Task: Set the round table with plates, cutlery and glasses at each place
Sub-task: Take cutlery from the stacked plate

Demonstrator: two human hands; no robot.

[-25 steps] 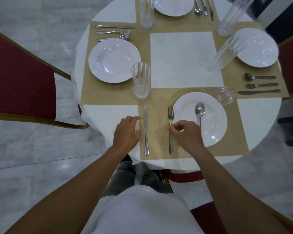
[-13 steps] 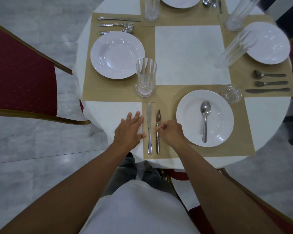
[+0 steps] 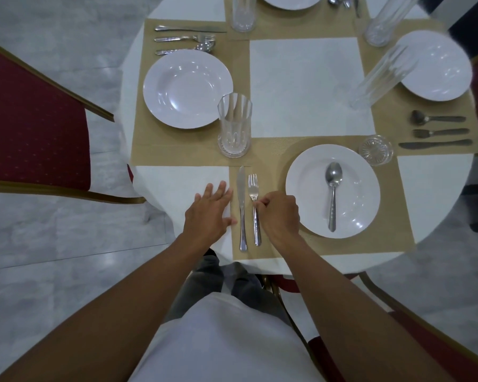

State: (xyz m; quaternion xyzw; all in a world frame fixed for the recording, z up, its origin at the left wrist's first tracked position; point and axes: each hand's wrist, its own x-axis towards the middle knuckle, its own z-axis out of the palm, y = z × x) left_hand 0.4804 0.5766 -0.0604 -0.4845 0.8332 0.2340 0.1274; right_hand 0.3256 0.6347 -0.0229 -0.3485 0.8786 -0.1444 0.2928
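At the near place a white plate (image 3: 351, 172) lies on a tan placemat (image 3: 392, 230) with a spoon (image 3: 333, 194) resting in it. Left of the plate a knife (image 3: 241, 205) and a fork (image 3: 254, 188) lie side by side. My right hand (image 3: 279, 215) pinches the fork's handle with curled fingers. My left hand (image 3: 209, 212) lies flat with straight fingers on the white cloth, just left of the knife. A tall glass (image 3: 234, 125) stands beyond the knife. A small upturned glass (image 3: 375, 148) sits at the plate's far right.
Three other places hold plates (image 3: 188, 88), cutlery (image 3: 436, 132) and tall glasses (image 3: 378, 75). Red chairs (image 3: 31, 128) stand at the left, the right and under the near table edge. The round table's rim (image 3: 439, 232) curves close by my arms.
My right hand slid the fork left until it lay beside the knife and still pinches it. My left hand's fingers straightened flat on the cloth. The view shifted closer.
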